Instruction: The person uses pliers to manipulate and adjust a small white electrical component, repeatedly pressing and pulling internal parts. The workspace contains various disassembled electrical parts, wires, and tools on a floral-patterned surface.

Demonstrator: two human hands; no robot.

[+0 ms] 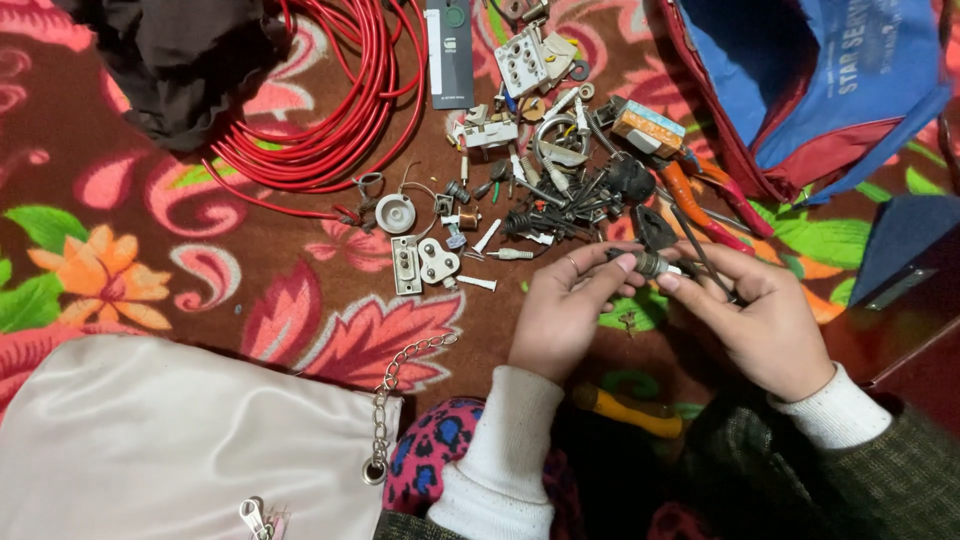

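**Small fitting pinched between both hands over a spread of parts**

Nearest you, below your wrists, a yellow-handled tool (628, 409) lies on your lap, parked within easy reach. Your left hand (560, 315) is curled almost closed, thumb and forefinger tips pinching one end of a small grey cylindrical fitting (649, 264). Your right hand (752, 320) is likewise mostly closed, gripping the other end, with a thin black wire (700, 262) running across its fingers. That two-ended grip looks meant to steady the piece; what exactly it is, you cannot tell at this size.

Just beyond your fingertips the loose parts (540, 215) are fanned out flat on the floral carpet (150, 230), probably so each can be seen. Orange-handled pliers (700, 200) lie just past your right hand. Farther out past your left hand sits a red wire coil (340, 110); a pale bag (170, 450) with a chain rests beside your left forearm.
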